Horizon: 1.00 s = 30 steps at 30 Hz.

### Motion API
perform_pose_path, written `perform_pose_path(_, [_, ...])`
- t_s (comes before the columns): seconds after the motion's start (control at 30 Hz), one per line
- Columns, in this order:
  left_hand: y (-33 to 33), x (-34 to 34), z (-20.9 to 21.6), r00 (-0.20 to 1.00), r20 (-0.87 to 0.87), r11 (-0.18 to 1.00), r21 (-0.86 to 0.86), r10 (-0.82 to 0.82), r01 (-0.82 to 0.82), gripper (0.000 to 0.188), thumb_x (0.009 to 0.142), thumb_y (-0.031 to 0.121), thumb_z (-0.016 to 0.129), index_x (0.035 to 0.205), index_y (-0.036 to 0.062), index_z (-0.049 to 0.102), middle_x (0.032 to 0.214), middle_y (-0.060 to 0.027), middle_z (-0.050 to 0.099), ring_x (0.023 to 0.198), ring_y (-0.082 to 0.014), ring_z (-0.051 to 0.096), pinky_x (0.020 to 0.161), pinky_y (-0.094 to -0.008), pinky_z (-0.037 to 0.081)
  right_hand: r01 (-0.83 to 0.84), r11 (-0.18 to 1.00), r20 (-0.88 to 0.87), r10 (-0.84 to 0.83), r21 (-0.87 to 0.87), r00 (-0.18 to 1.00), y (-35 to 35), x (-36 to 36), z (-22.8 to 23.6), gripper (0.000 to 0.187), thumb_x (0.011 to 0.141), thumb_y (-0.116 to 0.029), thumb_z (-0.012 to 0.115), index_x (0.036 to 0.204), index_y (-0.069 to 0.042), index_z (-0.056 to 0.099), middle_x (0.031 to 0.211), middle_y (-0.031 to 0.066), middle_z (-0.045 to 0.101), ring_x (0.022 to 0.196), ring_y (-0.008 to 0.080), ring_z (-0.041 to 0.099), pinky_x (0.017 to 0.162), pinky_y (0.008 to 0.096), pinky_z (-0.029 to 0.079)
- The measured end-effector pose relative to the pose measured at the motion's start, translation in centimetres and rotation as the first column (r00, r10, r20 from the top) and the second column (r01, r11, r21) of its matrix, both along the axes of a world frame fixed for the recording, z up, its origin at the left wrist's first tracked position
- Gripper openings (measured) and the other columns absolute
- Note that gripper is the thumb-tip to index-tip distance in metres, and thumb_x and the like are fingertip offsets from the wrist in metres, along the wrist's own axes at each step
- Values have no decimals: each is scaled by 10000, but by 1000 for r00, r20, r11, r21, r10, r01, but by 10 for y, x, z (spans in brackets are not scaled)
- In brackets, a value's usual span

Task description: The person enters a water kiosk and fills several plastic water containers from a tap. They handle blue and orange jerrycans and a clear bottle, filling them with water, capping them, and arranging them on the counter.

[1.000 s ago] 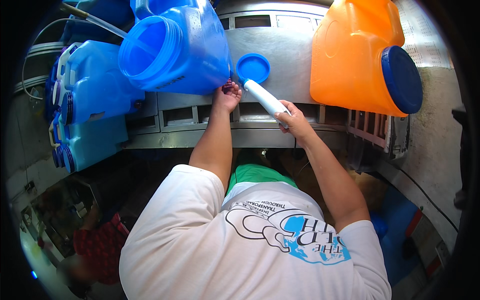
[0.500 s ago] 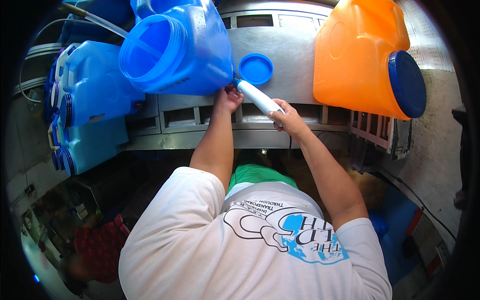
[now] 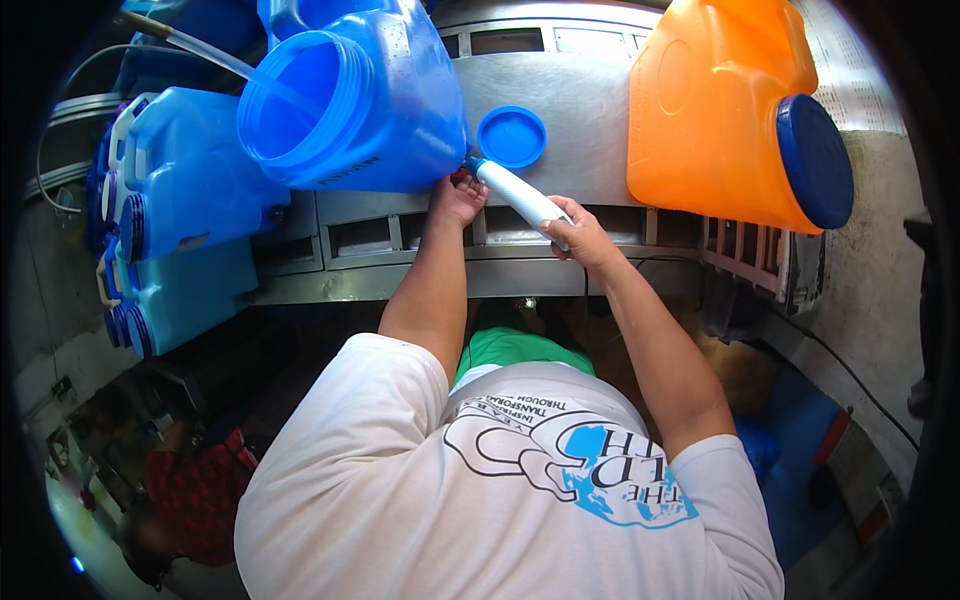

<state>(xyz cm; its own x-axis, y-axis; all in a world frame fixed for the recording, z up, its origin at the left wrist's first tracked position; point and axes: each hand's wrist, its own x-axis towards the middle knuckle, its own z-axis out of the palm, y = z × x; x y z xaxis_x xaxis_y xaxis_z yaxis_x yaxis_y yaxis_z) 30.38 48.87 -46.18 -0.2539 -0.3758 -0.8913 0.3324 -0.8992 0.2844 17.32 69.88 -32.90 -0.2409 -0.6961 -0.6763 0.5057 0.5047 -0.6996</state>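
A blue water jug (image 3: pixel 415 130) lies tilted on the metal counter, its wide round mouth uncapped and turned toward the left front. My left hand (image 3: pixel 460 201) is palm up at the jug's lower right corner, fingers curled around a small part, with a bit of red showing. What exactly they grip is mostly hidden. In my right hand (image 3: pixel 583 240) is a white tube-shaped tool (image 3: pixel 515 197), held by its near end. A dark cord hangs below that hand. The tool's bluish tip points at the same jug corner, close to my left fingers.
A blue round cap (image 3: pixel 512 138) rests on the metal counter (image 3: pixel 570 95). An orange jug (image 3: pixel 700 120) with a dark blue lid lies at right. Several blue jugs (image 3: pixel 205 165) are stacked at left. A clear tube (image 3: pixel 215 55) enters the open jug. Another person (image 3: pixel 200 495) is at lower left.
Both hands and the white tool hold nearly the same place. The cord below my right hand has shifted slightly, and the person at lower left has moved a little.
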Motion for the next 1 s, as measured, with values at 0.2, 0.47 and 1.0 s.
perform_pose_path(0.2, [2,4,10,996,-60,996,-53,-69,66,251,808,390,674,880,175,567,908,4,592,824,-192,559,763,-397,453,6,1000,53,-8,26,999,-4,-11,-10,538,792,-266,672,1273,-102,495,882,16,529,629,86,480,562,235,409])
perform_pose_path(0.47, [1,4,6,998,13,996,-57,-62,62,297,833,447,627,879,162,560,903,-29,599,803,-204,566,786,-397,459,-35,999,95,33,20,995,-7,-21,-14,570,786,-276,672,1295,-101,485,891,34,541,617,96,478,544,242,397])
perform_pose_path(1.0, [35,70,34,943,225,930,-220,-244,293,646,869,560,602,1345,161,425,1194,-105,579,966,-241,576,871,-401,426,-115,993,10,115,-19,993,22,12,-49,591,767,-296,678,1304,-154,479,965,27,555,694,103,512,639,271,455])
